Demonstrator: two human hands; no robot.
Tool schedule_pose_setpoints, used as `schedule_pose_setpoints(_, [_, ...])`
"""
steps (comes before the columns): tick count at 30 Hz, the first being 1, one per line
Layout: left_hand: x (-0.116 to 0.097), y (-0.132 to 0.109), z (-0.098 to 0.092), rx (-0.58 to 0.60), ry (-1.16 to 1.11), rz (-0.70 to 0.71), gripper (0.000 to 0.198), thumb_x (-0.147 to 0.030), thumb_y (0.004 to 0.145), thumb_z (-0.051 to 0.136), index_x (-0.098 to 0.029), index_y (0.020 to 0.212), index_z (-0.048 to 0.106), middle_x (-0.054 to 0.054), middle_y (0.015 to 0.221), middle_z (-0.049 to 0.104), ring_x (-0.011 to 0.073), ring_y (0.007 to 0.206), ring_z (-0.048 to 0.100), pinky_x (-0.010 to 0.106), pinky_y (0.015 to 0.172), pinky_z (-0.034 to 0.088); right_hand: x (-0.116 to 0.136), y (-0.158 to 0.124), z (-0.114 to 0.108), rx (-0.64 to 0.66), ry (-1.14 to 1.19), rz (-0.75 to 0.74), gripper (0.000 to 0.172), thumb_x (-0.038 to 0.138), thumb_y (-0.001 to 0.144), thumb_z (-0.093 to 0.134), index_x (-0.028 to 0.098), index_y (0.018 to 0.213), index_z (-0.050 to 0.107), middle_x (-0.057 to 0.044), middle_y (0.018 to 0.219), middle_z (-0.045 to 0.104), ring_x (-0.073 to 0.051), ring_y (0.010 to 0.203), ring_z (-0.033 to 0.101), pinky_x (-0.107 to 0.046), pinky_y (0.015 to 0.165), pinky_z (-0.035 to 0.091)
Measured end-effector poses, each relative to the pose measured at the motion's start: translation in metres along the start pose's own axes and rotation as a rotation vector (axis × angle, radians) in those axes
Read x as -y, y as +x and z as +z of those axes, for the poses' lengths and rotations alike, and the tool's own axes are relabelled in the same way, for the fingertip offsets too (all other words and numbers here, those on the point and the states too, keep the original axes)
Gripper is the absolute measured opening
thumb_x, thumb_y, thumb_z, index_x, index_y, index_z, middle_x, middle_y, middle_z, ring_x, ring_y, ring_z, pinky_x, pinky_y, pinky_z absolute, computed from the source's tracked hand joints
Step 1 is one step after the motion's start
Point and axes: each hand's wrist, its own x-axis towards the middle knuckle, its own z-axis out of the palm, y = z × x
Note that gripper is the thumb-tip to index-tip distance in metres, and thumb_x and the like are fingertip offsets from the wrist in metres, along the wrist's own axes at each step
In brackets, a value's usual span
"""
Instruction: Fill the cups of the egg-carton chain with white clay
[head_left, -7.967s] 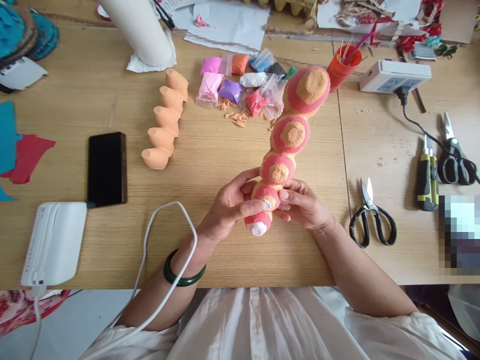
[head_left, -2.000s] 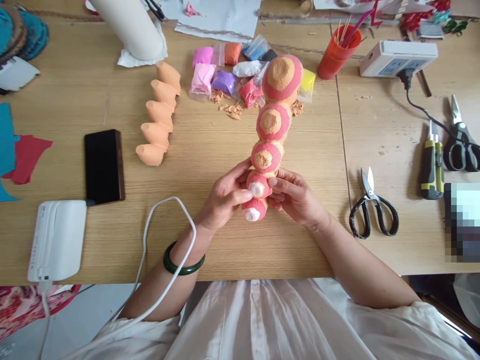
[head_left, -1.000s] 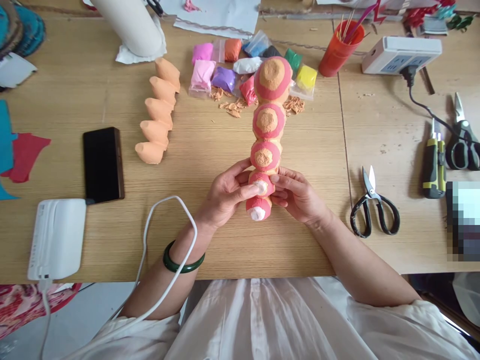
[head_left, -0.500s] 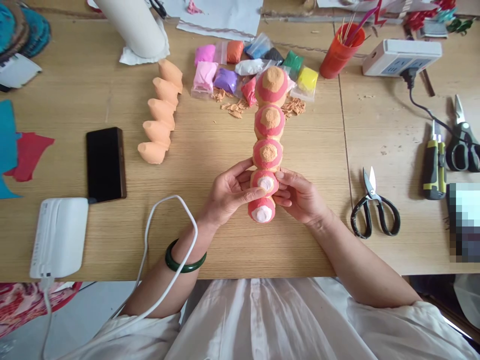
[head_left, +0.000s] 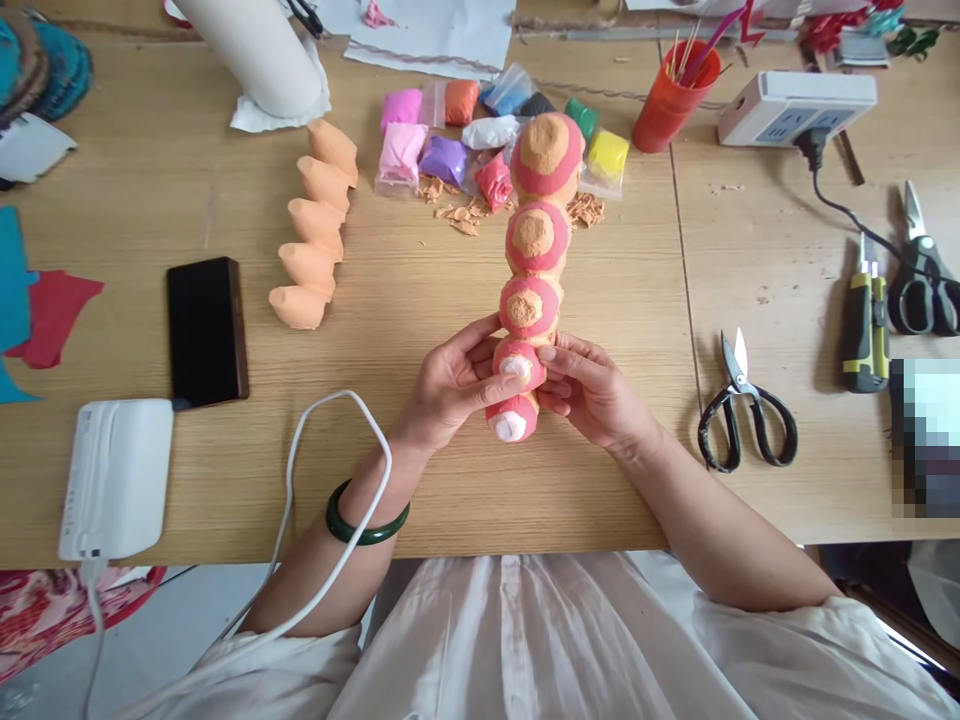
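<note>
Our left grip [head_left: 450,390] and right grip [head_left: 592,390] pinch the near end of a bumpy orange-and-pink strip [head_left: 535,238], raised above the bench [head_left: 450,510]. Our left thumb [head_left: 491,392] touches a white tip [head_left: 513,366]; pressing harder could smear it, if soft. Nothing visible supports the far end, so a slackened hold might let it dip. Beyond, clear bags [head_left: 433,105] hold coloured lumps [head_left: 444,158]; a red cup [head_left: 664,112] holds thin sticks [head_left: 686,60].

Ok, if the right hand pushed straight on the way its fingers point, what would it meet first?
The pink-ringed strip, which the right hand is touching; beyond it, probably the left hand, though depth there is unclear.
</note>
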Motion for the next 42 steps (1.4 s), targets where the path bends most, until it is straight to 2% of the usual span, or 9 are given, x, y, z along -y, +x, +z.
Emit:
schedule_pose_setpoints(5, [0.003, 0.001, -0.002, -0.006, 0.041, 0.051, 0.069, -0.032, 0.075, 0.099, -0.025, 0.138, 0.069, 0.007, 0.114, 0.083, 0.0246, 0.104, 0.081, 0.035, 0.090, 0.064, -0.001, 0.002, -0.002, -0.013, 0.024, 0.010, 0.042, 0.042, 0.075, 0.095, 0.018, 0.073, 0.061, 0.009, 0.061, 0.037, -0.005, 0.053, 0.024, -0.018, 0.043, 0.025])
schedule_pose_setpoints(11, [0.004, 0.002, -0.004, -0.025, 0.047, 0.063, 0.076, -0.030, 0.072, 0.100, -0.023, 0.140, 0.069, 0.006, 0.114, 0.083, 0.0220, 0.102, 0.081, 0.029, 0.087, 0.064, -0.001, 0.003, -0.003, -0.008, 0.045, 0.014, 0.046, 0.044, 0.073, 0.095, 0.019, 0.072, 0.057, 0.009, 0.062, 0.033, -0.006, 0.053, 0.022, -0.018, 0.041, 0.023])
schedule_pose_setpoints(14, [0.001, 0.001, -0.004, 0.033, 0.032, 0.043, 0.073, -0.029, 0.073, 0.099, -0.028, 0.140, 0.070, 0.004, 0.117, 0.081, 0.0219, 0.105, 0.080, 0.030, 0.089, 0.065, -0.001, 0.002, -0.003, -0.009, 0.027, 0.014, 0.044, 0.043, 0.074, 0.095, 0.019, 0.072, 0.058, 0.009, 0.061, 0.033, -0.006, 0.053, 0.022, -0.018, 0.042, 0.024])
schedule_pose_setpoints(17, [-0.002, 0.000, -0.001, 0.087, -0.018, 0.028, 0.067, -0.037, 0.077, 0.097, -0.033, 0.139, 0.071, 0.003, 0.117, 0.080, 0.0214, 0.104, 0.079, 0.032, 0.088, 0.066, -0.002, 0.001, -0.003, -0.002, 0.000, 0.002, 0.043, 0.044, 0.076, 0.094, 0.019, 0.074, 0.060, 0.009, 0.060, 0.036, -0.006, 0.052, 0.025, -0.019, 0.043, 0.026])
schedule_pose_setpoints(22, [-0.001, 0.000, 0.003, 0.029, 0.007, 0.037, 0.058, -0.038, 0.083, 0.092, -0.025, 0.136, 0.070, 0.006, 0.118, 0.079, 0.0205, 0.106, 0.077, 0.032, 0.092, 0.065, -0.004, 0.000, 0.000, -0.002, -0.032, -0.038, 0.038, 0.043, 0.077, 0.094, 0.018, 0.078, 0.066, 0.009, 0.058, 0.042, -0.006, 0.050, 0.032, -0.021, 0.045, 0.029])
schedule_pose_setpoints(30, [0.006, -0.001, 0.007, -0.061, 0.175, 0.162, 0.072, -0.041, 0.081, 0.093, -0.021, 0.144, 0.065, 0.012, 0.129, 0.078, 0.0289, 0.119, 0.075, 0.037, 0.102, 0.063, -0.006, 0.002, -0.001, -0.005, -0.084, -0.061, 0.038, 0.043, 0.077, 0.094, 0.017, 0.080, 0.067, 0.005, 0.063, 0.055, -0.007, 0.051, 0.043, -0.024, 0.047, 0.032])
schedule_pose_setpoints(33, [0.008, -0.002, 0.008, -0.058, 0.174, 0.193, 0.072, -0.038, 0.080, 0.093, -0.021, 0.143, 0.063, 0.011, 0.127, 0.078, 0.0273, 0.113, 0.076, 0.034, 0.095, 0.065, -0.008, 0.002, -0.003, -0.005, -0.120, -0.079, 0.040, 0.045, 0.077, 0.095, 0.017, 0.083, 0.069, 0.002, 0.068, 0.062, -0.009, 0.054, 0.050, -0.024, 0.048, 0.035])
schedule_pose_setpoints(36, [0.006, -0.001, 0.005, -0.008, 0.151, 0.234, 0.067, -0.036, 0.081, 0.092, -0.021, 0.139, 0.064, 0.009, 0.115, 0.079, 0.0225, 0.101, 0.076, 0.030, 0.083, 0.066, -0.008, 0.002, -0.005, 0.013, -0.154, -0.093, 0.040, 0.048, 0.078, 0.095, 0.018, 0.085, 0.070, 0.002, 0.071, 0.064, -0.009, 0.055, 0.051, -0.024, 0.048, 0.037])
schedule_pose_setpoints(42, [0.001, 0.002, -0.001, 0.068, 0.015, 0.165, 0.040, -0.031, 0.086, 0.087, -0.021, 0.120, 0.070, -0.001, 0.086, 0.071, 0.0150, 0.078, 0.070, 0.026, 0.068, 0.063, -0.007, 0.001, -0.009, 0.054, -0.193, -0.118, 0.040, 0.048, 0.081, 0.094, 0.020, 0.082, 0.066, 0.002, 0.072, 0.065, -0.009, 0.056, 0.051, -0.024, 0.048, 0.039])
